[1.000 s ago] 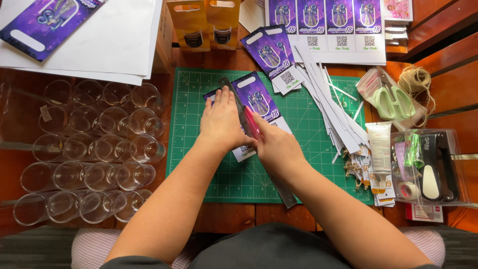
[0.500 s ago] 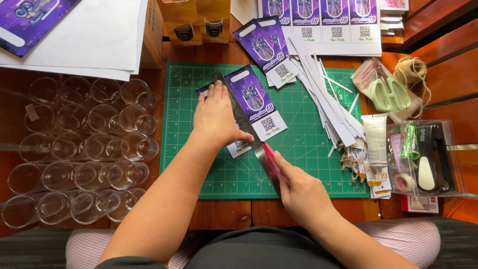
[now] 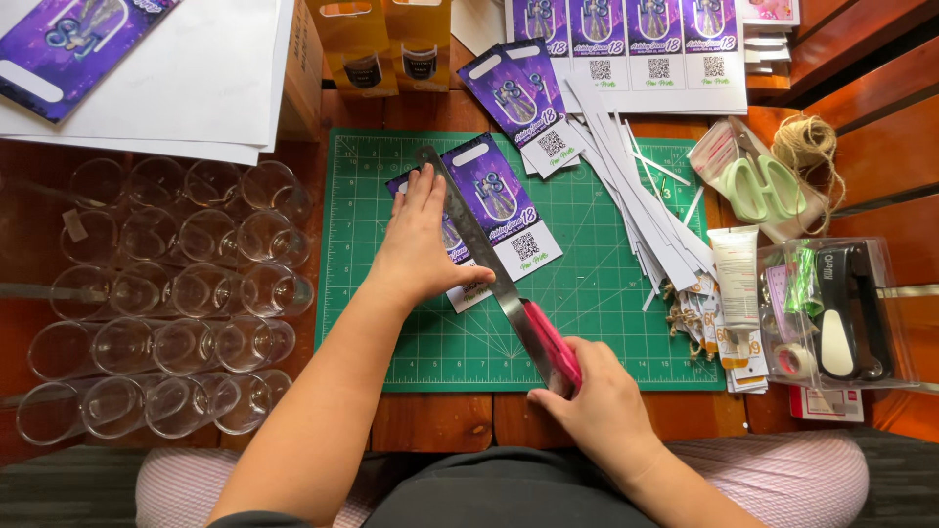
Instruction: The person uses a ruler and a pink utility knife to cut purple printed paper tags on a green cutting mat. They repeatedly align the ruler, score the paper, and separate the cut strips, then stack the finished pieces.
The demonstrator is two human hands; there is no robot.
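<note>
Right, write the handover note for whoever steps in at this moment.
Left hand: flat on the metal ruler, pinning it over the purple card on the green cutting mat.
Right hand: gripping the pink craft knife at the ruler's near end, by the mat's front edge.
Done: white trimmed strips piled to the right.
Left: uncut printed sheet beyond the mat. Whether this cut went fully through cannot be told.

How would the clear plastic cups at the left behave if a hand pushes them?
The clear plastic cups lie on their sides in rows, so they would probably roll. They look thin and see-through, so they are likely light and would scatter easily. They touch one another, so pushing one may shift its neighbours.
</note>
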